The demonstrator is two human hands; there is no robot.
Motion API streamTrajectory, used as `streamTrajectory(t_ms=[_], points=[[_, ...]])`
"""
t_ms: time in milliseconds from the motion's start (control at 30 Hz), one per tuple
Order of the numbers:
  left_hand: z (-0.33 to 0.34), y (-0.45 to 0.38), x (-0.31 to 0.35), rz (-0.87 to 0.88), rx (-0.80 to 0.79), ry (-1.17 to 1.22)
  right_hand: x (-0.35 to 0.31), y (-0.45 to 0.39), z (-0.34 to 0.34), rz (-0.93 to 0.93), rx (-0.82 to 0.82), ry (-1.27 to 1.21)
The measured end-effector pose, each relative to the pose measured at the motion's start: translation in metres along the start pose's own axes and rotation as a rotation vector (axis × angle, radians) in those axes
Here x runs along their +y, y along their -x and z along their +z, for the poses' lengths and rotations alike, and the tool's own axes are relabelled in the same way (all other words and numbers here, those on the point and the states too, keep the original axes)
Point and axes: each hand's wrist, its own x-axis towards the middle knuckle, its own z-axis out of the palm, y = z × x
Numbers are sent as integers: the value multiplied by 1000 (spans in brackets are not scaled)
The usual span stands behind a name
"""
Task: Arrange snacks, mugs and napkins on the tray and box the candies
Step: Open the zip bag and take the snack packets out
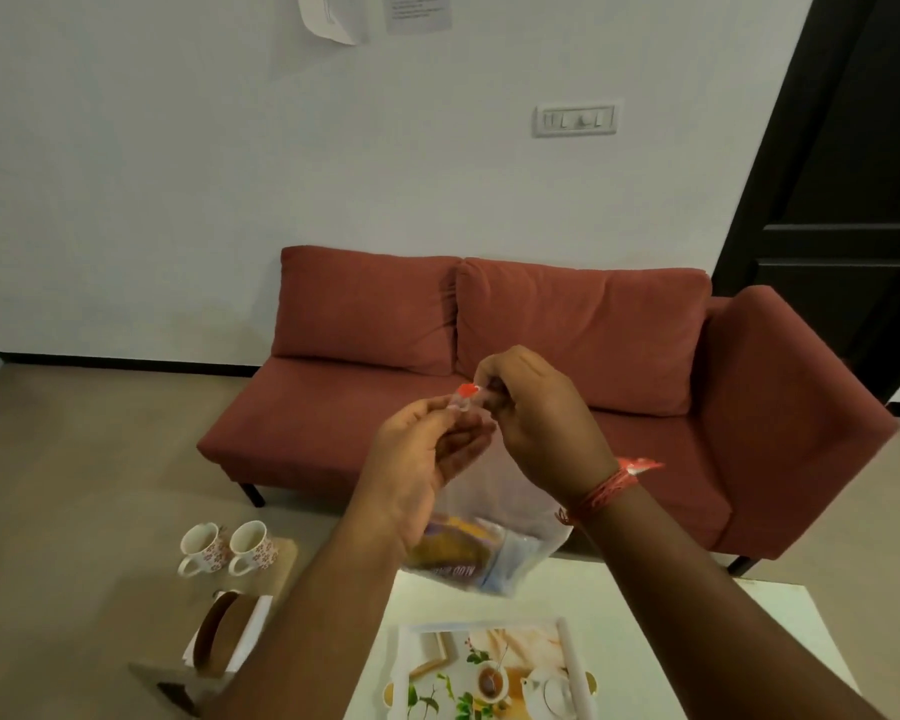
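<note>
Both hands hold up a clear zip bag (510,517) of snack packets above the white table. My left hand (422,459) pinches the bag's red-edged top at the left. My right hand (536,413) pinches the same top edge from the right. Yellow, purple and blue packets lie in the bag's bottom. Below, a printed tray (427,662) with a tea picture rests on the table. Two floral mugs (227,548) stand on a low wooden stool at the left.
A white napkin holder (227,634) sits on the stool in front of the mugs. A red sofa (489,387) stands behind the white table (780,621). A dark door (853,174) is at the right.
</note>
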Motion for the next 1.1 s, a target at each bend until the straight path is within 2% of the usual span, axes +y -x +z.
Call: streamTrajectory(t_ms=[33,100,167,200,267,400,467,600,800,967,1100], points=[[-3,1,1,-4,8,-147,-1,0,0,9,-17,-19],[-11,1,4,39,-13,-586,-3,2,0,21,-48,-38],[-19,-1,7,201,-23,-913,-4,4,0,19,-91,-33],[-21,-3,7,317,-11,-987,-5,4,0,20,-108,-34],[-24,-6,7,506,-27,-987,-6,4,-1,20,-116,-46],[-22,-6,3,569,-176,-850,-8,0,-6,-19,-76,-57],[-20,-8,2,595,-138,-787,-8,-1,-8,-36,-77,-42],[-17,-16,0,744,-64,-875,-6,0,-7,-27,-68,-21],[-10,-22,-8,850,-4,-851,-3,0,-9,26,-76,4],[-18,-28,-10,893,26,-822,6,7,-12,57,-91,32],[-36,-32,1,865,128,-762,23,16,-19,116,-100,49]])
